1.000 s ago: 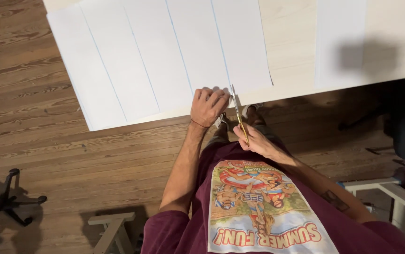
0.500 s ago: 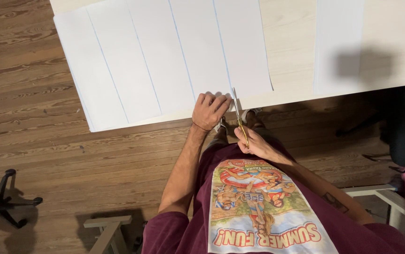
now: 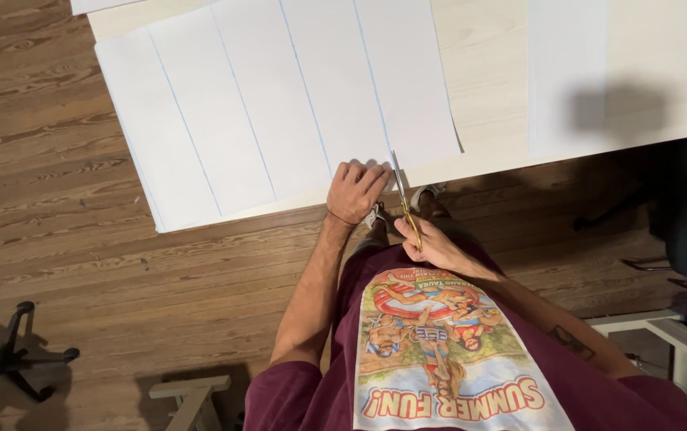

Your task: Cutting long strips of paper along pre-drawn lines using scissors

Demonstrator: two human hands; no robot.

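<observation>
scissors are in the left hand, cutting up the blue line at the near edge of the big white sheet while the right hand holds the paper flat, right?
Not quite: the hands are swapped. In the head view the right hand holds the scissors at the near edge of the white sheet, and the left hand presses the paper flat.

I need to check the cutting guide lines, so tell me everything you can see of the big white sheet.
The big white sheet looks like thin paper, lying flat on the pale wooden table, its left part overhanging the edge. Four faint blue lines divide it into long strips. The left hand presses its near edge, and the scissors in the right hand meet that edge at the rightmost line.
</observation>
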